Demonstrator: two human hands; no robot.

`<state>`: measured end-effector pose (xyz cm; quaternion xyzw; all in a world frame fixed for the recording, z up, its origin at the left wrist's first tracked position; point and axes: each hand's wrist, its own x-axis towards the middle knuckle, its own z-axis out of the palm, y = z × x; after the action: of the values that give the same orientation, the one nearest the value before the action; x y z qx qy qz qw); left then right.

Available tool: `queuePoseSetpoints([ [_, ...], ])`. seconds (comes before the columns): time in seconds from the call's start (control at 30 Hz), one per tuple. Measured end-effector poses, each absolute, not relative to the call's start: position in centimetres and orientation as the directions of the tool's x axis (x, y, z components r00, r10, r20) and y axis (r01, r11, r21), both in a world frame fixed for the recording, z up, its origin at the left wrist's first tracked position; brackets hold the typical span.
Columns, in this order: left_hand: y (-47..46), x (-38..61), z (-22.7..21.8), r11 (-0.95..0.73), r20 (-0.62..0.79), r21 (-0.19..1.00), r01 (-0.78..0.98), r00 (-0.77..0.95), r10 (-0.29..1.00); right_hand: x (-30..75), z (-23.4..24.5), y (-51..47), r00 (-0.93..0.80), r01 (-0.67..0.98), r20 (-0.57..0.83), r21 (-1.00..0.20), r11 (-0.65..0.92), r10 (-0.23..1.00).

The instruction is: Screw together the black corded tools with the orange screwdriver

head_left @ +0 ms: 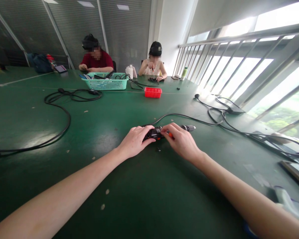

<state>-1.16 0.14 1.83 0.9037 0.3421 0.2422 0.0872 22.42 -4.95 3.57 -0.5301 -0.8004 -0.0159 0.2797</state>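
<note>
A black corded power tool (154,133) with orange parts lies on the green table in front of me. Its grey, metal-tipped end (188,128) points right. My left hand (134,141) is wrapped over the tool's left part, thumb on the near side. My right hand (180,139) is at the tool's middle, its fingertips pinched together against the body. What lies between those fingertips is hidden. Close by on the near side is a small dark piece (158,150), too small to name.
A red compartment box (153,93) and a turquoise basket (107,83) of tools stand farther back. Black cables (62,94) (223,114) lie left and right. Two people (97,59) (153,63) sit across the green table (109,116). A tablet-like device (296,172) lies at the right.
</note>
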Motion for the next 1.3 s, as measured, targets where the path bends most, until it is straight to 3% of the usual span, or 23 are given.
queuePoseSetpoints([
  [0.23,0.0,-1.1,1.8,-0.753,0.394,0.284,0.594,0.643,0.656,22.1,3.2,-4.8,-0.241,0.869,0.48,-0.281,0.408,0.844],
  [0.4,-0.1,-1.1,1.8,-0.742,0.392,0.284,0.607,0.633,0.668,22.8,3.2,-5.3,-0.302,0.849,0.489,-0.252,0.464,0.819],
  [0.73,0.0,-1.1,1.7,-0.737,0.385,0.285,0.613,0.631,0.673,23.2,3.2,-5.5,-0.378,0.856,0.475,-0.148,0.496,0.795],
  [0.97,0.1,-1.0,1.6,-0.712,0.395,0.282,0.643,0.599,0.697,22.1,3.8,-6.6,-0.349,0.927,0.402,0.015,0.375,0.846],
  [1.1,0.1,-1.0,1.6,-0.715,0.395,0.264,0.647,0.604,0.692,23.1,4.2,-6.1,-0.393,0.884,0.402,-0.083,0.46,0.827],
  [1.2,0.3,-1.0,1.4,-0.727,0.401,0.268,0.632,0.613,0.681,23.9,4.5,-5.8,-0.543,0.765,0.314,-0.198,0.613,0.779],
  [1.3,0.5,-1.1,1.2,-0.733,0.402,0.297,0.612,0.616,0.677,24.2,4.7,-5.9,-0.637,0.697,0.248,-0.219,0.683,0.73],
])
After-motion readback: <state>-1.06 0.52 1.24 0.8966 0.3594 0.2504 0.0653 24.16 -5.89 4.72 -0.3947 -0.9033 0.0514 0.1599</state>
